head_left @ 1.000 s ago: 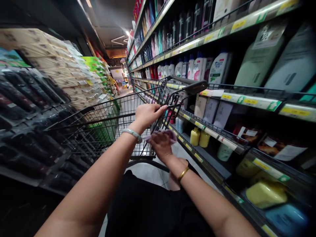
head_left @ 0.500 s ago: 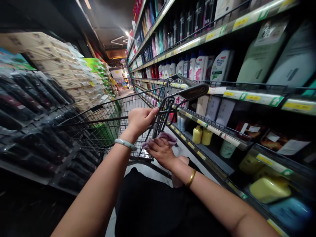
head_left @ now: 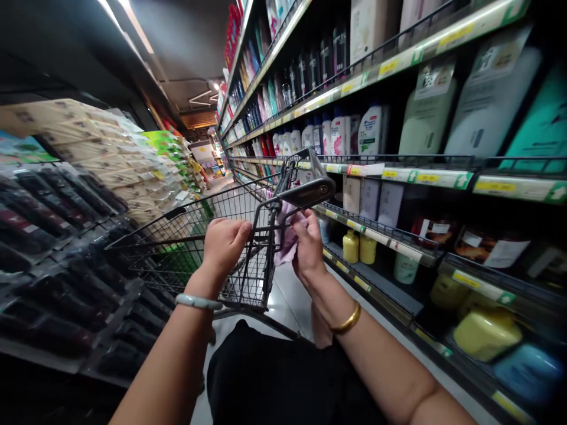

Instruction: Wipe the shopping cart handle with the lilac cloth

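Observation:
A black wire shopping cart stands in the aisle in front of me, its dark handle end pointing up to the right. My left hand is closed around the cart's upper rim near that end, a pale bangle on its wrist. Below the handle, my right hand grips a light purple cloth, which lies against the wire frame. A gold bracelet circles the right wrist. The right fingertips are partly hidden by the cloth.
Tall shelves on the right hold shampoo bottles, with yellow bottles lower down. At left are dark packaged goods and stacked beige packs. The tiled aisle floor runs ahead between them.
My right hand has risen with the cloth from low on the cart's end to just under the handle. My left hand still holds the rim; the view has shifted slightly.

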Action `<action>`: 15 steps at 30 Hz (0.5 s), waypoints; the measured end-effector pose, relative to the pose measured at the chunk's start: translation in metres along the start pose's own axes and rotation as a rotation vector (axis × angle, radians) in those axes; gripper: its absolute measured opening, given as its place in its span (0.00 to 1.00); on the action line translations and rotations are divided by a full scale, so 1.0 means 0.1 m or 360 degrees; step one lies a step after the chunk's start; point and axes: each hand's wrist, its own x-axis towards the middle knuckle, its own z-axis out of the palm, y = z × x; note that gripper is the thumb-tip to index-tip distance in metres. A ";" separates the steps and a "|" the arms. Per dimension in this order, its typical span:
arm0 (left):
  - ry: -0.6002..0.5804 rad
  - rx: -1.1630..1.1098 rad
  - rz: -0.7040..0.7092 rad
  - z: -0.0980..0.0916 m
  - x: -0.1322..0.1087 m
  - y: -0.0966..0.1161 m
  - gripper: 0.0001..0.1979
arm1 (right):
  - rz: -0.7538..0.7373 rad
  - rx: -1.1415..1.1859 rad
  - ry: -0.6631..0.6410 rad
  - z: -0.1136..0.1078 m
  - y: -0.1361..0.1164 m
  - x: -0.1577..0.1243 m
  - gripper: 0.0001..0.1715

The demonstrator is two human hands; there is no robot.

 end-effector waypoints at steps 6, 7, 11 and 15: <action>0.0394 -0.0380 0.0042 -0.01 -0.07 0.36 0.30 | 0.0379 -0.0316 -0.0121 -0.14 0.48 -0.39 0.19; 0.0449 -0.0435 0.0032 0.00 -0.07 0.44 0.31 | 0.0431 -0.0299 -0.0130 -0.16 0.52 -0.43 0.19; 0.0659 -0.0603 -0.0070 0.11 -0.11 0.69 0.39 | 0.0256 -0.0089 -0.0147 0.02 0.30 -0.32 0.23; 0.0811 -0.0554 -0.0342 0.23 -0.19 0.79 0.45 | -0.0136 -0.0366 -0.0188 0.25 0.05 -0.23 0.21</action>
